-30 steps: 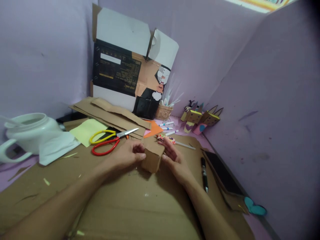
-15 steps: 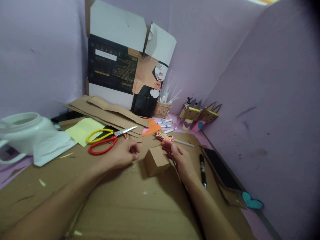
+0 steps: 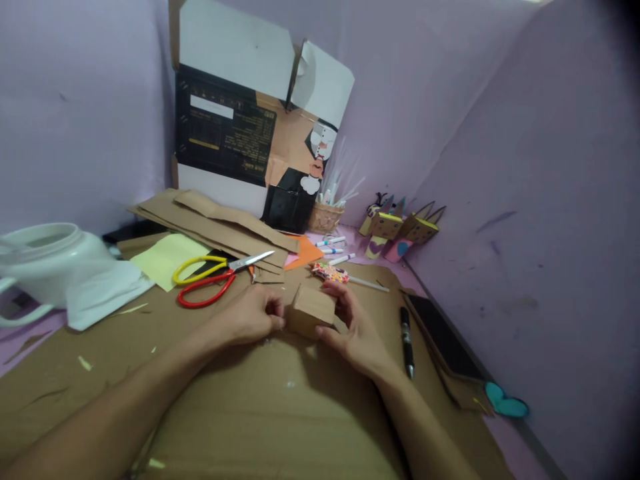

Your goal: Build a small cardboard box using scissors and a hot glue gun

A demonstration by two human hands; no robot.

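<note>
A small brown cardboard box (image 3: 314,305) stands on the cardboard sheet in front of me. My right hand (image 3: 353,327) grips its right side, thumb on the near face and fingers around the far side. Close by the box's left side, my left hand (image 3: 260,313) has its fingers curled together. Whether something is pinched there is hidden. Scissors (image 3: 233,272) with one yellow and one red handle lie behind my left hand, blades apart. Just beyond the box lies a colourful patterned piece on a white stick (image 3: 330,272).
Stacked cardboard strips (image 3: 220,223), yellow paper (image 3: 170,260) and a white pot (image 3: 55,267) are at the left. Markers (image 3: 333,250), a basket of sticks (image 3: 326,217) and cardboard figures (image 3: 385,230) stand behind. A black pen (image 3: 407,343) and a phone (image 3: 447,337) lie right.
My right hand has closed around the box, which has turned slightly and shifted up a little. My left hand has moved right, up to the box's left side.
</note>
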